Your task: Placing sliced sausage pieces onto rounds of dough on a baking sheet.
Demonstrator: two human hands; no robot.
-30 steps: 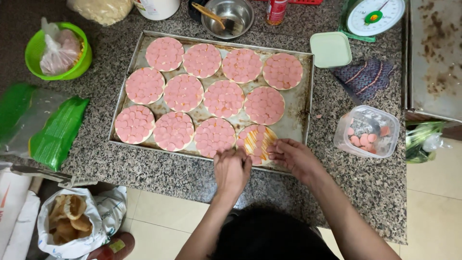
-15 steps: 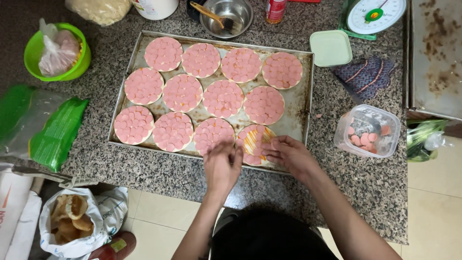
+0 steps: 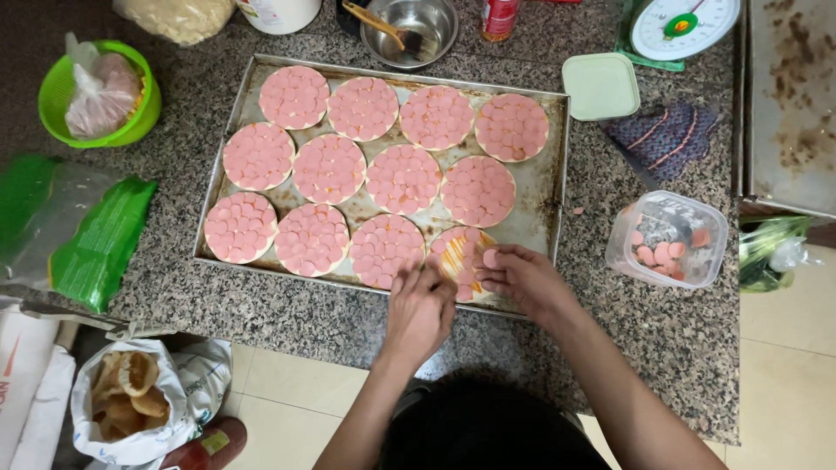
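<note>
A pink sausage slice [image 3: 490,258] was pinched flat between the fingertips of the right hand [image 3: 522,278] above the half-covered round base [image 3: 461,261]. The left hand [image 3: 420,309], fingers pressed together, was rested on that base's near edge. The base was laid at the near right corner of the baking tray [image 3: 550,196], whose long axis ran left to right along the table [image 3: 261,305].

I am looking down at a home kitchen. A speckled grey granite counter [image 3: 261,305] carries a worn metal baking tray [image 3: 557,165] of round pink-topped bases, a steel bowl with a wooden brush [image 3: 427,26], a white-dialled kitchen scale [image 3: 684,26] and a green plastic colander [image 3: 52,96]. Pale floor tiles [image 3: 296,392] show below.
</note>
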